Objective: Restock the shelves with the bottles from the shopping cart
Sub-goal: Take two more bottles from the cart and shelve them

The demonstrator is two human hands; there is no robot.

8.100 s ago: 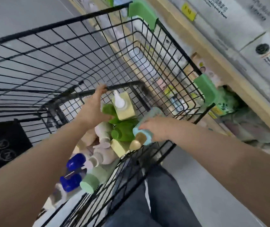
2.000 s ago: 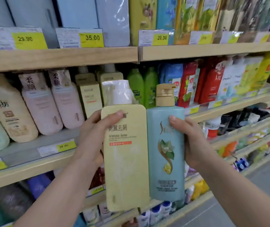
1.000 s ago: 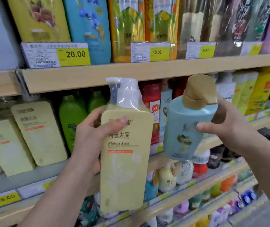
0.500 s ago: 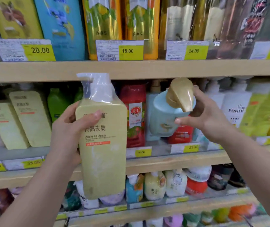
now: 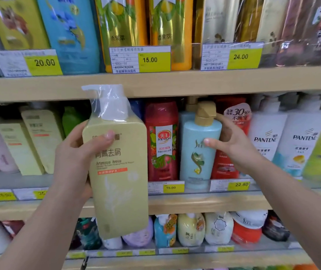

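Observation:
My left hand (image 5: 78, 152) grips a tall yellow-green pump bottle (image 5: 118, 182) with a plastic-wrapped pump, held upright in front of the middle shelf (image 5: 204, 201). My right hand (image 5: 231, 145) wraps around a light blue bottle (image 5: 198, 152) with a gold pump. That bottle stands upright on the middle shelf, between a red bottle (image 5: 161, 143) and a red bottle with a 30% sticker (image 5: 231, 166). Another blue bottle with a gold pump stands just behind it. The shopping cart is out of view.
Matching yellow-green bottles (image 5: 39, 141) stand at the left of the middle shelf. White Pantene bottles (image 5: 266, 141) are to the right. The upper shelf (image 5: 175, 82) holds tall refill packs and price tags. Small round bottles (image 5: 190, 228) line the lower shelf.
My right hand has swung the tilted blue bottle upright and set it into the shelf row. The yellow-green bottle stays in my left hand. The view has moved closer to the shelf.

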